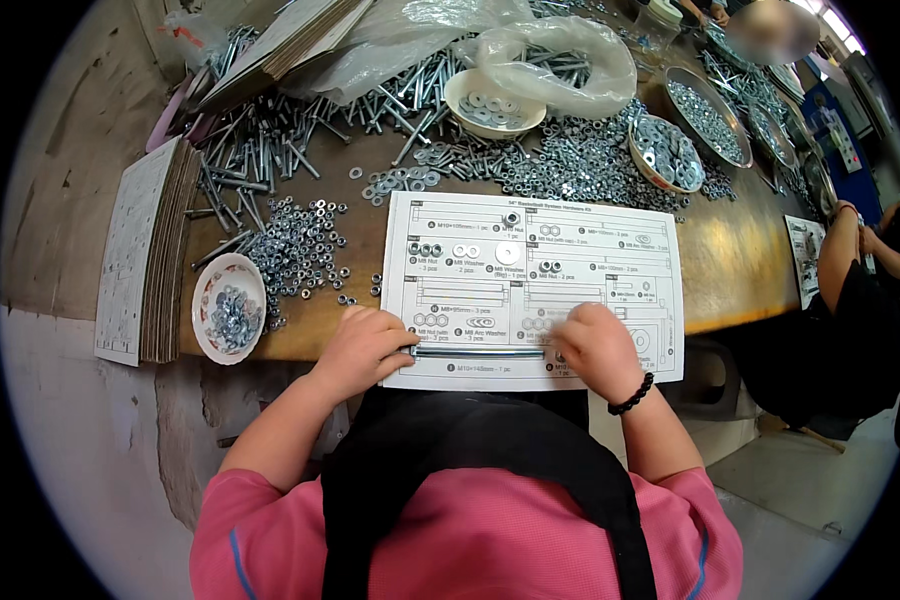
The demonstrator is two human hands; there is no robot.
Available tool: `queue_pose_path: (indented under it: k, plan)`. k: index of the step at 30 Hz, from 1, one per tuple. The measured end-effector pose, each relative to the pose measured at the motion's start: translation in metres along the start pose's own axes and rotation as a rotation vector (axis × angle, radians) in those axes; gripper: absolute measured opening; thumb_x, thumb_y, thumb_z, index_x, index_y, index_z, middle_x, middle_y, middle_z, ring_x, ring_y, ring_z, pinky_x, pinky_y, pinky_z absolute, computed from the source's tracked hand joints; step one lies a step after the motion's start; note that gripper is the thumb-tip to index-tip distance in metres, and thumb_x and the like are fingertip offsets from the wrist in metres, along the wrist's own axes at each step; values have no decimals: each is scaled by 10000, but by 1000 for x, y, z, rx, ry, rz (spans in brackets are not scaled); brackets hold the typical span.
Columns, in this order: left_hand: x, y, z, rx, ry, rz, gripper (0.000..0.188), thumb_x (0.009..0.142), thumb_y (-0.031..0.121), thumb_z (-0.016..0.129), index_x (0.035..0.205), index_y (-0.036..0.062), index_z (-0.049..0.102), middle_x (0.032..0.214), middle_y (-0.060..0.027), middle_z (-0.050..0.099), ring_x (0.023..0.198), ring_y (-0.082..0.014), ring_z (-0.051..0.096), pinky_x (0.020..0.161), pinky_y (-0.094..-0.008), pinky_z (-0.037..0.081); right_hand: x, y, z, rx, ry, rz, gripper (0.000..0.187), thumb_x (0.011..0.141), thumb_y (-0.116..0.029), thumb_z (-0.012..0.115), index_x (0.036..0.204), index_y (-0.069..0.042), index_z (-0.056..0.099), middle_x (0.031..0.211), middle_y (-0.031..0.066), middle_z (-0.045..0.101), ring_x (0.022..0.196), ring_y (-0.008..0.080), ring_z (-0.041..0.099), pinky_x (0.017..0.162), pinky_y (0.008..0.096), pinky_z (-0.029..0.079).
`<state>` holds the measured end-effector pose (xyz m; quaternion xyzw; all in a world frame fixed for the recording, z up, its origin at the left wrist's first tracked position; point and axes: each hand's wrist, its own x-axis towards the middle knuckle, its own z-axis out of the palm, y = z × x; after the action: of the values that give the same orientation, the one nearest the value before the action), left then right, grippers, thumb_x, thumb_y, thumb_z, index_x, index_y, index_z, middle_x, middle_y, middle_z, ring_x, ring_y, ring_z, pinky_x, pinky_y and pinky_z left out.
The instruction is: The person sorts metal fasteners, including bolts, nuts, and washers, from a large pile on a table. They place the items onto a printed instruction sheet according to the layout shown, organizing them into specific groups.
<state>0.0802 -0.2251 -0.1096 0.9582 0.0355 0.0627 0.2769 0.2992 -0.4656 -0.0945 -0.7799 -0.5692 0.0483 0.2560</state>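
Long bolt [478,352] lies along the bottom row of a white parts card [535,290] at the near edge of the tabletop [730,270]. From the head view, the left hand [362,345] pinches its left end and the right hand [598,345] curls over its right end, seemingly seating it on its printed outline. Upper boxes already carry nuts and washers. Loose hardware, small bowls [228,305] and clear plastic bags [560,60] crowd behind; more cards are stacked [145,255] at the left.

Bright light shines on the brown tabletop [730,250], making a shiny spot. Its edges bend near the dark, round rim. The right hand [595,345] looks blurry.
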Motion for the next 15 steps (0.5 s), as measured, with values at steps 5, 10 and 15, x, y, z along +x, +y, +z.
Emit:
queue_pose_path:
  k: [5, 10, 15]
  plan:
    - [3, 0, -1, 18, -9, 11, 220, 707, 236, 697, 905, 147, 665, 857, -3, 582, 851, -207, 541, 789, -357, 353, -7, -7, 4, 6, -60, -20, 105, 652, -78, 668, 749, -96, 633, 731, 71, 535, 733, 273, 537, 643, 363, 457]
    - [1, 0, 0, 22, -29, 4, 236, 710, 251, 694, 922, 150, 665, 863, -7, 584, 851, -216, 541, 797, -357, 354, -7, -6, 2, -1, -136, -25, 107, 666, -115, 680, 762, -100, 637, 758, 62, 540, 746, 263, 538, 660, 355, 462]
    - [7, -1, -8, -40, -36, -24, 337, 708, 286, 700, 999, 130, 635, 879, -20, 593, 880, -232, 545, 812, -358, 361, 11, 6, -12, 26, -95, -18, 139, 690, -126, 684, 817, -106, 632, 775, 70, 544, 764, 273, 547, 667, 372, 462]
